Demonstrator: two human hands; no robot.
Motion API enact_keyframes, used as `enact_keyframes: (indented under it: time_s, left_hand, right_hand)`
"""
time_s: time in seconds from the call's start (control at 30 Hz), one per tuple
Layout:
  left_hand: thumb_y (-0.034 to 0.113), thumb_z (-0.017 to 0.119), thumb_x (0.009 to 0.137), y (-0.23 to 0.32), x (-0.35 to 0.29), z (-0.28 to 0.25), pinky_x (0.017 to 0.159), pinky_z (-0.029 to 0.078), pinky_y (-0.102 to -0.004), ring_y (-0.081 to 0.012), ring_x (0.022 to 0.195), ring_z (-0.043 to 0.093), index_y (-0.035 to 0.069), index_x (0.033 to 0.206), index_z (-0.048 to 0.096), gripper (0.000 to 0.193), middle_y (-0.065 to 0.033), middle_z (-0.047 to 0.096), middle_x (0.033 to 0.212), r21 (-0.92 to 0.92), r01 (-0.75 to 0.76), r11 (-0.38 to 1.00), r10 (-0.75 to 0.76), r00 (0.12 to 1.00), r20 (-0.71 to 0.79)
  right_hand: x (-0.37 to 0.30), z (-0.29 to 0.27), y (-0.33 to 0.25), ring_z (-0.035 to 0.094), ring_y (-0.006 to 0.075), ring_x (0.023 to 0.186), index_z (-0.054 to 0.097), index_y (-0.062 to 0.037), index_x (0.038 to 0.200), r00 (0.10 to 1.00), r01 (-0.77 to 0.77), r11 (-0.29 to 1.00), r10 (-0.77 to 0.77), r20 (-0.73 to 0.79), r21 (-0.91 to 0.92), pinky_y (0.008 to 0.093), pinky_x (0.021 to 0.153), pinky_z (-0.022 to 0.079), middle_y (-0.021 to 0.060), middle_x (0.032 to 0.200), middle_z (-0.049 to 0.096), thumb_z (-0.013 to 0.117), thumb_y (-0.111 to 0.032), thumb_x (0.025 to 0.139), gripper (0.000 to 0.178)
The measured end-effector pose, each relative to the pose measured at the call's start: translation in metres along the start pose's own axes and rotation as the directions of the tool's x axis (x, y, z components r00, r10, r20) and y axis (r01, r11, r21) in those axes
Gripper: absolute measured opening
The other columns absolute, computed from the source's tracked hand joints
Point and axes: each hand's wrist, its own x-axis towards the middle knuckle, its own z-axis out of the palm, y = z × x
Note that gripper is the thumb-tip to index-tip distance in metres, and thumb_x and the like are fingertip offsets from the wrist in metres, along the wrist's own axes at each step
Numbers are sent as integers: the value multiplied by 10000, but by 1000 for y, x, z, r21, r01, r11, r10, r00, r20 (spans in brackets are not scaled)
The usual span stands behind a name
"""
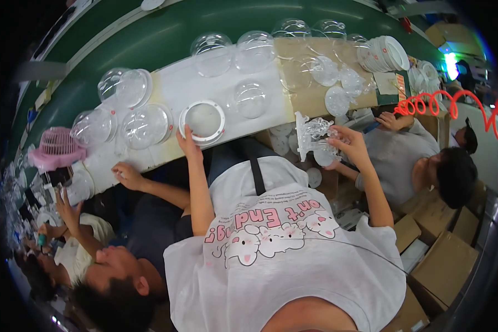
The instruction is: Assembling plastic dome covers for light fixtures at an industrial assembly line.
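At the bench's near edge, my left hand grips the lower rim of a round white ring, thumb and fingers closed on it. Off to the right, my right hand pinches a clear plastic piece with an irregular, branching outline; it hangs in the air just past the bench edge. A clear dome lies on the white bench top right of the ring. To the ring's left, another clear dome shows a white ring at its side.
More clear domes line the bench's far side, before a green surface. Stacked white rings stand at the far right, near a red coiled hose. Co-workers sit on both sides. A pink fan stands left; cardboard boxes lie lower right.
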Motion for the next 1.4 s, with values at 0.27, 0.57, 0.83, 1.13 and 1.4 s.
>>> enact_keyframes:
  time_s: [0.27,0.57,0.83,1.13,1.4]
  left_hand:
    - [256,532,890,-23,31,-8,920,353,-390,-324,1047,440,-60,1208,410,465,-237,437,1125,561,-469,682,601,796,-65]
    - [539,286,920,86,-79,25,955,384,-400,-262,1148,466,47,1275,419,622,-129,459,1268,-410,420,810,-222,866,449]
    - [433,328,951,59,-86,23,984,370,-377,-227,1183,452,14,1293,377,543,-102,465,1284,-409,218,886,-94,949,302]
    - [432,308,957,43,-51,25,993,353,-360,-235,1202,431,35,1303,379,531,-99,447,1300,-487,244,839,-146,962,230]
    - [179,696,702,13,-8,-33,1045,256,-429,-347,1317,236,-9,1281,393,680,-203,260,1413,661,-644,384,527,741,415]
  right_hand:
    - [25,58,-90,557,65,693,551,21,1045,973,-39,913,-58,223,407,198,603,419,20,773,604,659,-51,755,317]
    - [59,118,-139,600,188,734,636,-122,1017,358,933,242,-681,639,-265,316,769,472,44,760,611,706,-66,638,389]
    - [66,164,-135,496,331,1124,441,-138,1277,487,870,283,-623,612,-405,400,935,403,170,1335,380,705,-148,688,645]
    - [108,229,-96,637,219,673,427,-42,1176,929,370,849,-333,163,-378,304,590,487,203,957,587,656,-201,771,491]
    - [87,224,-81,603,171,699,470,-31,1109,992,71,932,-103,72,356,291,576,521,92,897,562,595,-108,783,358]
